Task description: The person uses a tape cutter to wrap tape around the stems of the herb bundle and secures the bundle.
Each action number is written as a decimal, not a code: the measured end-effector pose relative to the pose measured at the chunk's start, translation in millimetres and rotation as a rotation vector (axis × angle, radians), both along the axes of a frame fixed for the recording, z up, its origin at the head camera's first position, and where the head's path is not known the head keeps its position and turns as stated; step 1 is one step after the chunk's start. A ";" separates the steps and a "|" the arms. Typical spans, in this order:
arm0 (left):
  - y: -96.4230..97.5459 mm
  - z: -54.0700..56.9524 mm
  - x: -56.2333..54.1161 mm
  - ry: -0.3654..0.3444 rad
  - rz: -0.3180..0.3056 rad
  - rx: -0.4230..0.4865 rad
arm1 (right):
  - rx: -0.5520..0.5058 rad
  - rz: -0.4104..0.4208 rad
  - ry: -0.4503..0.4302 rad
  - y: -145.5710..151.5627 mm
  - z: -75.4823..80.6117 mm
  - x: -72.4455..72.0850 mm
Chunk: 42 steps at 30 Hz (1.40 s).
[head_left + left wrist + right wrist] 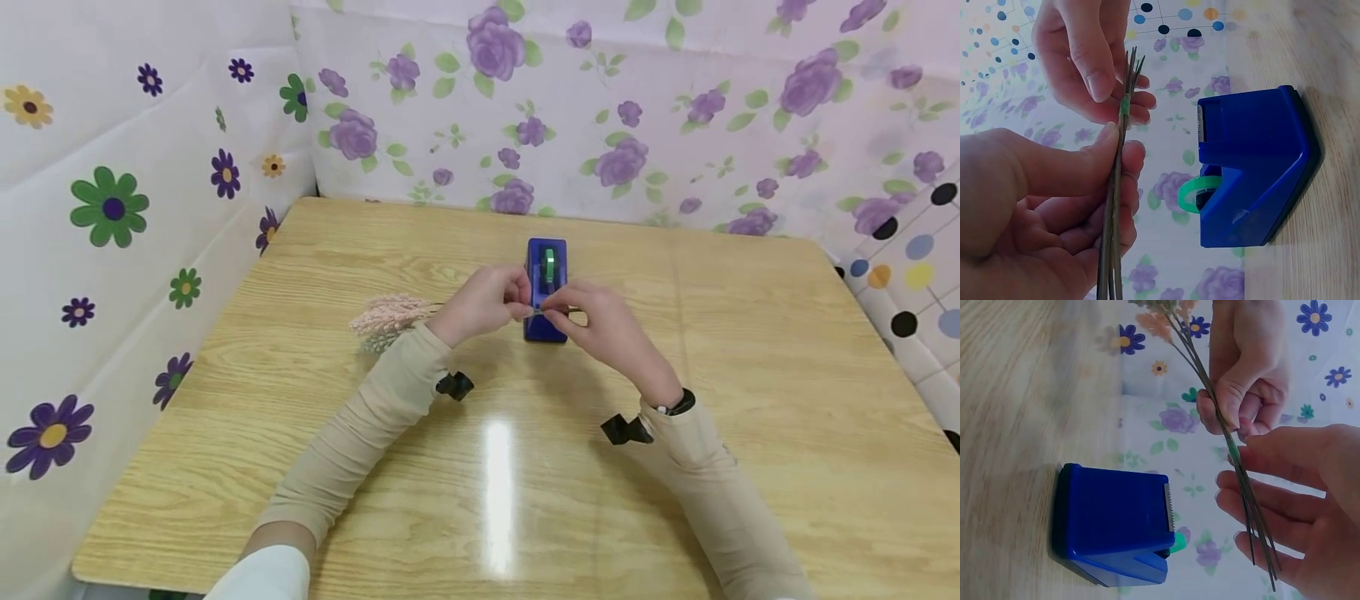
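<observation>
My left hand pinches a thin bundle of dried-flower stems between thumb and fingers. Its pink and pale green flower heads stick out on the left, past the left wrist. A short band of green tape wraps the stems just beyond the left fingertips. Around the bare stem ends is my right hand, fingers fairly straight behind the stems and thumb held apart from them. Below both hands stands a blue tape dispenser, carrying a roll of green tape and a toothed metal cutter.
Everything is over a light wood table. A white flowered cloth hangs behind its far edge, with patterned sheets at both sides. Black wrist mounts jut from the sleeves.
</observation>
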<state>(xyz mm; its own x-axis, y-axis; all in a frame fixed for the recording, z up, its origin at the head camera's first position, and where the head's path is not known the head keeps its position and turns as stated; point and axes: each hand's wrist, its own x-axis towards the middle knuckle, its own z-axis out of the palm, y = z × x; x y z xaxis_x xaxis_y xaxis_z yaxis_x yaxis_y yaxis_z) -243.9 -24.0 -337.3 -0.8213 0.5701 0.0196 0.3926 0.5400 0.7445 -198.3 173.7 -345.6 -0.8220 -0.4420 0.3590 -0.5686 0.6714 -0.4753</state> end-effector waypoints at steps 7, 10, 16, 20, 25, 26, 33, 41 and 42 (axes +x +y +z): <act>1.0 0.3 2.3 0.079 -0.072 -0.026 | 0.027 -0.064 -0.115 -3.9 -3.3 1.8; -0.8 0.5 1.5 0.122 -0.121 -0.049 | 0.039 -0.039 -0.198 -4.5 -2.8 0.9; -5.3 1.3 0.1 0.161 -0.244 -0.112 | 0.065 0.045 -0.330 -4.4 -0.5 0.4; -5.5 1.7 -0.4 0.189 -0.318 -0.143 | 0.028 0.117 -0.464 -3.3 -1.0 -0.4; -7.6 4.9 1.0 0.211 -0.350 -0.083 | -0.156 0.193 -0.715 2.9 -5.5 -3.8; -8.3 6.1 1.6 0.213 -0.351 -0.066 | -0.192 0.204 -0.742 4.3 -6.2 -4.2; -13.5 10.0 0.2 0.187 -0.288 0.032 | -0.381 0.200 -0.751 4.4 -9.8 -5.8; -25.8 22.3 -4.4 0.304 0.015 0.275 | -0.565 -0.035 -0.712 -13.7 -5.1 -13.7; -28.9 23.8 -5.2 0.299 0.063 0.308 | -0.616 -0.054 -0.702 -18.5 -4.4 -15.7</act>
